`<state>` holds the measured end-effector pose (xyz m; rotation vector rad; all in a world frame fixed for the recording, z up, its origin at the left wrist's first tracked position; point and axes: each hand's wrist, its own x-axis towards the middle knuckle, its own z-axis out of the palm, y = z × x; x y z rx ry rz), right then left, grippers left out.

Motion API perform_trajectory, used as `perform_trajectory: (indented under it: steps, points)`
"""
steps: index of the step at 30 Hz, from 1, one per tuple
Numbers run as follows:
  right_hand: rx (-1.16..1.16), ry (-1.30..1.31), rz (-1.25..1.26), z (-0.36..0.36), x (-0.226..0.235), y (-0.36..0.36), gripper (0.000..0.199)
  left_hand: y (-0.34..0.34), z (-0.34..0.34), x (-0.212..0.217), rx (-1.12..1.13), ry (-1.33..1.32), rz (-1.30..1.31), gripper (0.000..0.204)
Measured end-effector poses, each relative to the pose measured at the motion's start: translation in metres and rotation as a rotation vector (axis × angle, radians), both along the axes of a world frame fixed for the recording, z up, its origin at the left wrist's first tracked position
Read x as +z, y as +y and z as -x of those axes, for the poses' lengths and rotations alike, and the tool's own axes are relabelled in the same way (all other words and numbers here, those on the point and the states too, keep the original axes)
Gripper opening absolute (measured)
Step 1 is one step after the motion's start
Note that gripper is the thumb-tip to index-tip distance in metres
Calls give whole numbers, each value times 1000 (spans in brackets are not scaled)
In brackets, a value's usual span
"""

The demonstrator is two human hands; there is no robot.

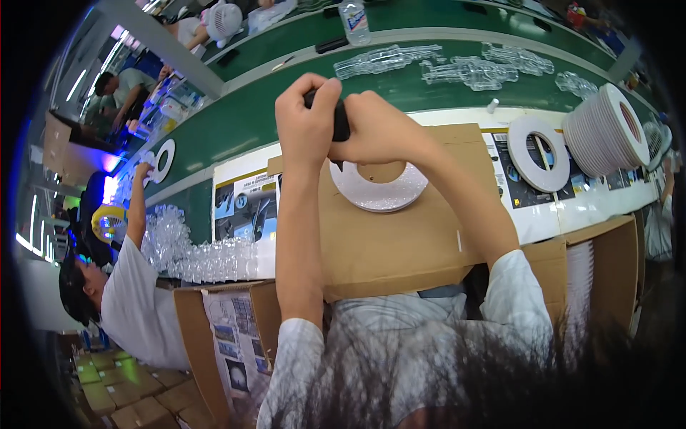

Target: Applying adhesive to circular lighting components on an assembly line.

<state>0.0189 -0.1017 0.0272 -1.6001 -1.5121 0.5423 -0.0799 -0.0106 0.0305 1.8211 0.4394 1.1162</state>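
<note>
Both of my hands are raised together over the work board. My left hand (306, 121) and my right hand (379, 129) are closed around a black-handled tool (341, 123). Its kind is mostly hidden by the fingers; a small dark tip shows just under them. Beneath lies a white ring (379, 199) with a speckled surface, flat on a brown cardboard sheet (393, 250). My hands and forearms cover the ring's far left part.
Clear plastic pieces (218, 261) are lined up at the left. A loose white ring (539, 154) and a ring stack (600, 136) stand at the right. Open cartons (614, 264) flank me. Farther off are clear mouldings (471, 71) and a bottle (354, 25). A co-worker (136, 300) reaches forward at left.
</note>
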Motion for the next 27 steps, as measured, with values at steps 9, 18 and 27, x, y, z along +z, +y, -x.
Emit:
perform_trajectory:
  steps: [9,18,27]
  points:
    - [-265,153,-337,-3,-64,-46,22,-18,-44,1,-424,-7,-766,27]
    - [-388,242,-392,22,-84,-33,20,-7,-42,-22,-430,5,-929,20]
    - [-373,306,-381,23,-89,-35,16,-7,-49,-39,-442,75,-910,18]
